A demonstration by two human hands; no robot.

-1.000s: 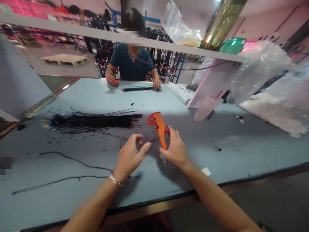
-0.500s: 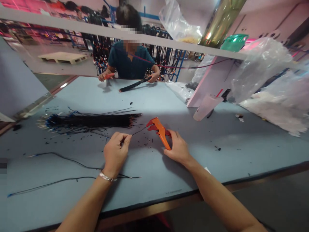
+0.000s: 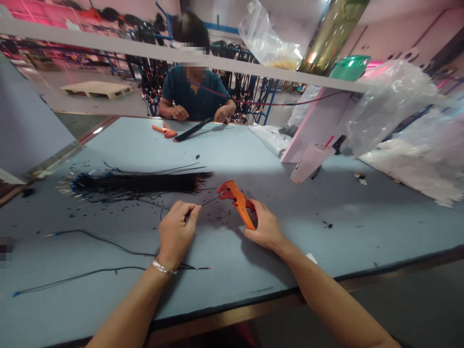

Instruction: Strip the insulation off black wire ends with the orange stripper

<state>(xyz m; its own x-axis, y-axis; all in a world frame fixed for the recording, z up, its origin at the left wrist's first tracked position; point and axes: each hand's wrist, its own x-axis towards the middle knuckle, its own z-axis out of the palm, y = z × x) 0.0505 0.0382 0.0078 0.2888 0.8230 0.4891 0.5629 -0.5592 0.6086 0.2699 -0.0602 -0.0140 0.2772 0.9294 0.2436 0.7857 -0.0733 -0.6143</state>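
My left hand [image 3: 176, 232] pinches a thin black wire [image 3: 209, 200] between thumb and fingers; the wire's free end reaches into the jaws of an orange wire stripper [image 3: 237, 200]. My right hand [image 3: 265, 226] is wrapped round the stripper's handles, jaws pointing left. Both hands rest low over the light blue table [image 3: 348, 217]. A bundle of black wires [image 3: 137, 182] lies just beyond my left hand, with small black insulation bits scattered around it.
Two loose black wires [image 3: 105, 241] trail across the table at the left. Across the table a person in a dark shirt [image 3: 194, 99] handles another wire bundle [image 3: 192, 129] beside an orange tool [image 3: 165, 130]. Clear plastic bags [image 3: 395, 106] and a pink box [image 3: 319, 121] stand at the right.
My left hand closed into a pinch on a wire and fed its end to the stripper's jaws. My right hand lowered the stripper toward the table. The person opposite set down an orange tool.
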